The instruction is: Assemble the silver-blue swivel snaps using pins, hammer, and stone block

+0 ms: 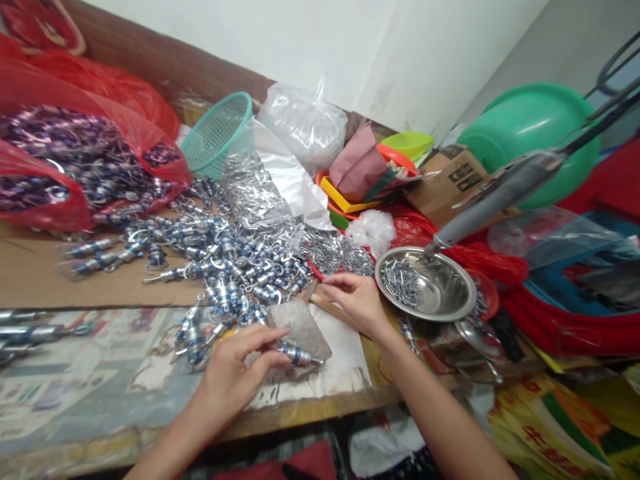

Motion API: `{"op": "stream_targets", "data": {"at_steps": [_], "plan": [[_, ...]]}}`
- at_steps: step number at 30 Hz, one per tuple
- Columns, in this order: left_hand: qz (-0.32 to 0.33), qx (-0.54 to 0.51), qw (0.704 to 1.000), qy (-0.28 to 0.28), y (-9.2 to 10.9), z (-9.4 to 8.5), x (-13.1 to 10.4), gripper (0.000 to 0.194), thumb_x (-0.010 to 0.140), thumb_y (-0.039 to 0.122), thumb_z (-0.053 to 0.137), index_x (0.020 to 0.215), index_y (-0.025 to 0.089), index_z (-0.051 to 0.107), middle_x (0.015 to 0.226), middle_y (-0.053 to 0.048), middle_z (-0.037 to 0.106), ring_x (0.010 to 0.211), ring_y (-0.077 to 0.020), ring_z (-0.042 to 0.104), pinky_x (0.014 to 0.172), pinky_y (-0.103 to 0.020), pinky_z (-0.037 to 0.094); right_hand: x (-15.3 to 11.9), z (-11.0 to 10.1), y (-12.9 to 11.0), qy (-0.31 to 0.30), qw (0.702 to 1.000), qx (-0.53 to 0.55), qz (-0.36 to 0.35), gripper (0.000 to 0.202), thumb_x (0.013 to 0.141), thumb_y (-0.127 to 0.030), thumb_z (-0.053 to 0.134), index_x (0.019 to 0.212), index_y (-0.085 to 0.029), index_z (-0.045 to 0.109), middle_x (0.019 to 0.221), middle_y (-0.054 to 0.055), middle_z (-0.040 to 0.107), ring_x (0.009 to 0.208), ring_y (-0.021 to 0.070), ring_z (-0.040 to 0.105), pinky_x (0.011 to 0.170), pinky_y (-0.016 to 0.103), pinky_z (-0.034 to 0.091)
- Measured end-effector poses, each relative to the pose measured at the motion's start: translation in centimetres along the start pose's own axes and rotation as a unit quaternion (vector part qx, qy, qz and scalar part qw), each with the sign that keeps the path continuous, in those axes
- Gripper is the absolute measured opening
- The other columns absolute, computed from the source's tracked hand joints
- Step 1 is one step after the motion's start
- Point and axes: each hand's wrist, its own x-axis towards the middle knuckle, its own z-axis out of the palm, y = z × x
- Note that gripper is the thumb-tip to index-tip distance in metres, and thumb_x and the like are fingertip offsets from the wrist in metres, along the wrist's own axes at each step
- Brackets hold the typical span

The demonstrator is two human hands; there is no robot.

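My left hand point(245, 357) is closed, thumb and fingers pinching a silver bolt-like fitting with blue bands point(300, 355). The fitting lies nearly level, its thin tip pointing right, over the front corner of a flat grey block point(305, 325). My right hand point(357, 300) has its thumb and fingertips drawn together at the near edge of a heap of small shiny metal strips point(340, 252). Whatever may be between those fingertips is too small to make out. A large pile of similar banded fittings point(235, 267), many with rings or hooks, spreads behind my left hand.
Right of my right hand stands a steel bowl point(445, 287) holding thin metal pins, a grey-handled lever arm point(495, 197) above it. A red bag point(165, 180) of purplish fittings sits far left. Behind are a green basket point(220, 137) and a cardboard box point(450, 177).
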Motion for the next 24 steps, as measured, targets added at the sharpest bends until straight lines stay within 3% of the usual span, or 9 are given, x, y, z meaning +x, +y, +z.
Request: {"op": "stream_targets", "data": {"at_steps": [2, 5, 10, 14, 17, 21, 24], "plan": [[-0.004, -0.006, 1.000, 0.021, 0.0, 0.2, 0.1, 0.028, 0.069, 0.020, 0.060, 0.096, 0.018, 0.067, 0.066, 0.000, 0.065, 0.062, -0.0152, 0.061, 0.064, -0.025, 0.047, -3.1, 0.7, -2.0, -0.014, 0.988, 0.143, -0.048, 0.011, 0.071, -0.020, 0.062, 0.078, -0.017, 0.070, 0.076, 0.002, 0.070, 0.069, 0.0138, 0.065, 0.063, 0.020, 0.050], [0.007, -0.015, 0.999, 0.044, 0.1, 0.3, 0.2, 0.032, 0.067, 0.019, 0.062, 0.099, 0.017, 0.066, 0.064, 0.001, 0.065, 0.060, -0.0147, 0.060, 0.063, -0.025, 0.047, -6.1, 1.6, -3.7, -0.025, 0.938, 0.335, -0.091, 0.006, 0.067, -0.016, 0.065, 0.070, -0.017, 0.071, 0.070, 0.004, 0.069, 0.064, 0.0151, 0.064, 0.060, 0.023, 0.050], [0.042, -0.039, 0.998, 0.030, 0.7, 0.1, 0.0, 0.024, 0.068, 0.015, 0.060, 0.090, 0.018, 0.070, 0.068, -0.002, 0.066, 0.064, -0.0153, 0.061, 0.062, -0.023, 0.046, -6.9, 1.7, -4.0, -0.027, 0.905, 0.411, -0.107, 0.007, 0.066, -0.013, 0.066, 0.069, -0.018, 0.070, 0.070, 0.004, 0.069, 0.066, 0.0158, 0.064, 0.063, 0.026, 0.051], [0.028, -0.075, 0.997, 0.001, 1.2, -0.3, -0.6, 0.016, 0.072, 0.017, 0.059, 0.077, 0.022, 0.073, 0.070, -0.002, 0.066, 0.068, -0.0154, 0.061, 0.062, -0.022, 0.045, -7.6, 1.5, -3.8, 0.012, 0.910, 0.376, -0.172, 0.009, 0.070, -0.015, 0.064, 0.078, -0.017, 0.068, 0.074, 0.004, 0.068, 0.070, 0.0154, 0.063, 0.066, 0.026, 0.051], [-0.010, -0.093, 0.996, 0.005, 1.7, -0.7, -0.8, 0.012, 0.072, 0.022, 0.060, 0.073, 0.023, 0.072, 0.073, -0.002, 0.067, 0.072, -0.0159, 0.061, 0.066, -0.023, 0.045, -8.5, 1.6, -3.4, 0.088, 0.918, 0.276, -0.271, 0.029, 0.069, -0.014, 0.066, 0.098, -0.015, 0.061, 0.087, 0.008, 0.066, 0.082, 0.0175, 0.061, 0.072, 0.028, 0.051], [-0.016, -0.061, 0.998, -0.009, 2.5, -1.1, -0.6, 0.011, 0.073, 0.025, 0.060, 0.071, 0.022, 0.070, 0.072, -0.001, 0.066, 0.070, -0.0156, 0.060, 0.065, -0.023, 0.044, -9.1, 1.6, -2.5, 0.139, 0.891, 0.125, -0.414, 0.029, 0.076, -0.003, 0.052, 0.101, -0.015, 0.059, 0.094, 0.011, 0.065, 0.085, 0.0162, 0.060, 0.070, 0.027, 0.050], [0.009, -0.020, 1.000, -0.023, 2.9, -1.2, -0.5, 0.012, 0.074, 0.024, 0.058, 0.070, 0.021, 0.069, 0.069, -0.002, 0.064, 0.068, -0.0154, 0.059, 0.064, -0.023, 0.043, -8.9, 1.3, -2.0, 0.142, 0.875, 0.073, -0.457, 0.026, 0.078, -0.004, 0.048, 0.101, -0.012, 0.059, 0.095, 0.013, 0.065, 0.087, 0.0176, 0.060, 0.070, 0.028, 0.051]]}}
